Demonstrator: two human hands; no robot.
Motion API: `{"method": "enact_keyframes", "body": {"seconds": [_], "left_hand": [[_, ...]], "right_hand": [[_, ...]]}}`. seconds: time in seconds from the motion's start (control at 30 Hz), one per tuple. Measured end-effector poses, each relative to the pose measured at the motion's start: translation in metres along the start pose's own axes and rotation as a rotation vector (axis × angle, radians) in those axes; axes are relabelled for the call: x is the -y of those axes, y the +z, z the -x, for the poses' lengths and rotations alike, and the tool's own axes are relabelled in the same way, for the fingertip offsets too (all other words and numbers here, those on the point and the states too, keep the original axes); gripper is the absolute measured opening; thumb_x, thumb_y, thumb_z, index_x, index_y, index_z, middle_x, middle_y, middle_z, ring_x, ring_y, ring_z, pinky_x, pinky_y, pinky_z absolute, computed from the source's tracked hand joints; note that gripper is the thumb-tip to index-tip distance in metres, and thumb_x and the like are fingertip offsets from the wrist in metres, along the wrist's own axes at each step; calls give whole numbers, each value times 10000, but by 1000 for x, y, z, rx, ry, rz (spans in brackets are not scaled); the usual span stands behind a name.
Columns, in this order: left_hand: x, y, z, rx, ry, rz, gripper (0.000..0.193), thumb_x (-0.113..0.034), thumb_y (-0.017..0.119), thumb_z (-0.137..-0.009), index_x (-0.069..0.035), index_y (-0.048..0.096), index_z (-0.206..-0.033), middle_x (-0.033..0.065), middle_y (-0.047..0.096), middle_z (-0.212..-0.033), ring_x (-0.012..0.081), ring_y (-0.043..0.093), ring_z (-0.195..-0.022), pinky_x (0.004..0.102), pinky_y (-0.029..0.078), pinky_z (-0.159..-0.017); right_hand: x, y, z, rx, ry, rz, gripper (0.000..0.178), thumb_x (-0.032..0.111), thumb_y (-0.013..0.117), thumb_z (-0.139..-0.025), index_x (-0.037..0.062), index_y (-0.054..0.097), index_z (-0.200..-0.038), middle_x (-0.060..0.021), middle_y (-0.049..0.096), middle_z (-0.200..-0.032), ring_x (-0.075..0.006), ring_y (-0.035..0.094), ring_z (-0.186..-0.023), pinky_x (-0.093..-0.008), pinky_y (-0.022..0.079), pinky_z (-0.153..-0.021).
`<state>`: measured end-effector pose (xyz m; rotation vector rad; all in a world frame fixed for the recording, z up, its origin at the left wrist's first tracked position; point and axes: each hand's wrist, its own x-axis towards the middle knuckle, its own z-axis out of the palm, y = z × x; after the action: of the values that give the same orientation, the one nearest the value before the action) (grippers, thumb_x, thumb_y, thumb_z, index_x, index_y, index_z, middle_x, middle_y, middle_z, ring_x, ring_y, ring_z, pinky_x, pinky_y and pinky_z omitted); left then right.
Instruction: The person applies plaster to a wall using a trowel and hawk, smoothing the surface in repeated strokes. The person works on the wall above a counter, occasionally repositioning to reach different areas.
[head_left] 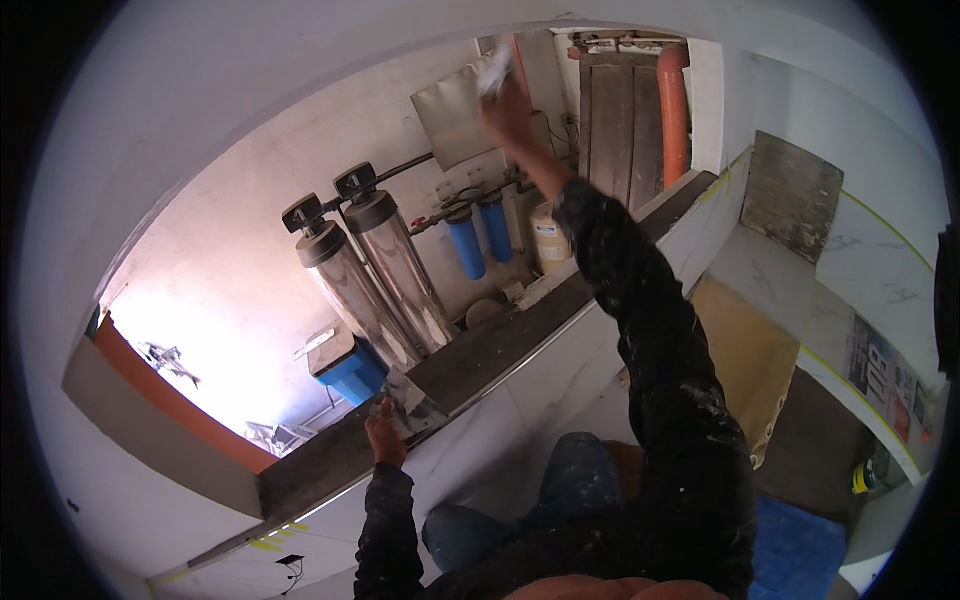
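My left hand (386,436) is low at the window-like opening, over the dark ledge (480,352). Its fingers are closed on a flat grey plate (418,408) with patchy smears, like a plasterer's trowel or hawk blade; its handle is hidden. My right hand (508,115) is raised high with the arm stretched out, close under the upper edge of the opening (470,40). It grips a whitish tool or pad (494,72), blurred, so I cannot make out its kind. Both dark sleeves carry white specks.
Beyond the ledge stand two shiny metal tanks (400,270), blue filter housings (466,245) and a blue bin (350,368). An orange pipe (673,120) runs beside a dark door (620,125). To the right are a stained board (792,192) and cardboard (740,350).
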<state>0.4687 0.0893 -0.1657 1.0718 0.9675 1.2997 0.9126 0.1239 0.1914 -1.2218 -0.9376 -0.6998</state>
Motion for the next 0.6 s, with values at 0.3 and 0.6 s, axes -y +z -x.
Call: {"method": "enact_keyframes", "body": {"seconds": [0.3,0.6], "left_hand": [[10,-12,-11,104,44,-15,255,-293,625,-880,-50,620,-802,-23,543,-731,103,475,-683,281,387,-651],[8,-5,-5,31,61,-17,226,-248,601,-891,-44,623,-798,-19,559,-756,97,477,-704,282,383,-666]], "right_hand": [[-113,-47,-74,-190,-231,-266,198,115,567,-823,0,596,-982,-170,609,-978,-295,591,-908,-397,487,-774],[28,27,1,124,82,-281,305,176,653,-749,22,602,-1008,-147,623,-983,-275,596,-914,-401,488,-758]]}}
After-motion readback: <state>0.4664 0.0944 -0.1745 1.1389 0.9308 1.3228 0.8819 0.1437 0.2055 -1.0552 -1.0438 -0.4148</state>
